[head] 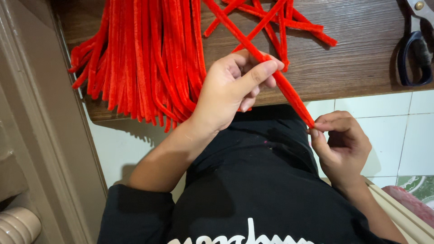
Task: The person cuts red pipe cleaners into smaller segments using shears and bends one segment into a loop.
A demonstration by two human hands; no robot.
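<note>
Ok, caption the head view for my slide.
Left hand and right hand hold a red pipe cleaner over a wooden table beside a red bundle.

Red fuzzy stems point(271, 72): pair held together, straight, slanting from 11 o'clock on dark wood table down to 5 o'clock past table edge. Left hand point(230, 88) pinches them mid-length, thumb over top. Right hand point(341, 147) pinches lower tips at 4 o'clock. Upper ends cross loose stems lying on tabletop.
</note>
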